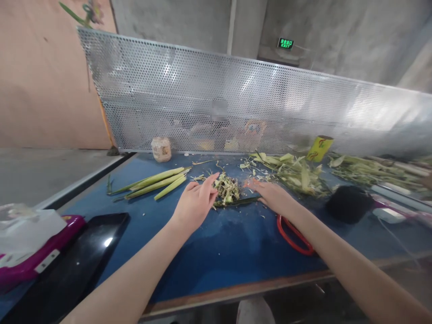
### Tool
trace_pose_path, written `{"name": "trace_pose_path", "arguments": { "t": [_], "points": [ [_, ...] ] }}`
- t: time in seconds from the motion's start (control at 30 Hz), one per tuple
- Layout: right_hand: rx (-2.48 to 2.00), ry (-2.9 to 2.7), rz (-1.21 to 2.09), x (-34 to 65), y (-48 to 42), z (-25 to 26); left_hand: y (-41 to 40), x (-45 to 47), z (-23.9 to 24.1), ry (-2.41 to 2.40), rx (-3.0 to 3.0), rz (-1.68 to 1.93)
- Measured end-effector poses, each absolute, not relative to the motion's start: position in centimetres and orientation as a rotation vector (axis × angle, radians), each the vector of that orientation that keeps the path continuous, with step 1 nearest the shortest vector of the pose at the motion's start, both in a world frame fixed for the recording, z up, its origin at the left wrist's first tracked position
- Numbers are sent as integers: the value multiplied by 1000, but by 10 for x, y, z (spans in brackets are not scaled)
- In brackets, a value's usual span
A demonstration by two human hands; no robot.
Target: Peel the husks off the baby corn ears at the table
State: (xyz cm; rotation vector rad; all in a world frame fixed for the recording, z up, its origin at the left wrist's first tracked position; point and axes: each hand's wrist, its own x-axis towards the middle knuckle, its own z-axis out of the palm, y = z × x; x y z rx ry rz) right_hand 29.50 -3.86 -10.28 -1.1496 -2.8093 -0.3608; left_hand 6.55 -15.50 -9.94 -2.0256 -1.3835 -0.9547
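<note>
Along the back of the blue table (216,256) stands a long perforated metal panel (148,90). On the table's near left lies a shiny black tray (67,270). A loose heap of pale green leaves (297,173) spreads to the right of centre, and several green stalks (158,183) lie side by side on the left. Between the two, near the middle, sits a small pile of shredded plant scraps (229,186). The left hand (191,204) is at its left edge, fingers half curled; whether they pinch anything I cannot tell. The right hand (274,195) reaches in from the other side, fingers loosely stretched, with nothing seen in its grasp. Red looped handles (281,227) rest beside the right forearm. One dark green strip (240,202) lies along the pile's near edge.
</note>
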Motion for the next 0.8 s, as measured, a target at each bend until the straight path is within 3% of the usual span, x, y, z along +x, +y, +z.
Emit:
{"name": "trace_pose_path", "arguments": {
  "t": [0.33, 0.53, 0.8],
  "points": [
    [-1440, -2718, -194, 293, -18, -77, -156, 67, -98, -1361, -2021, -950],
    [-1953, -1972, -316, 321, 21, -57, -153, 64, -98, -1479, -2014, -961],
    [-1884, -1937, -210, 343, 4, -65, -152, 73, -100, -1719, -2055, -999]
  ]
}}
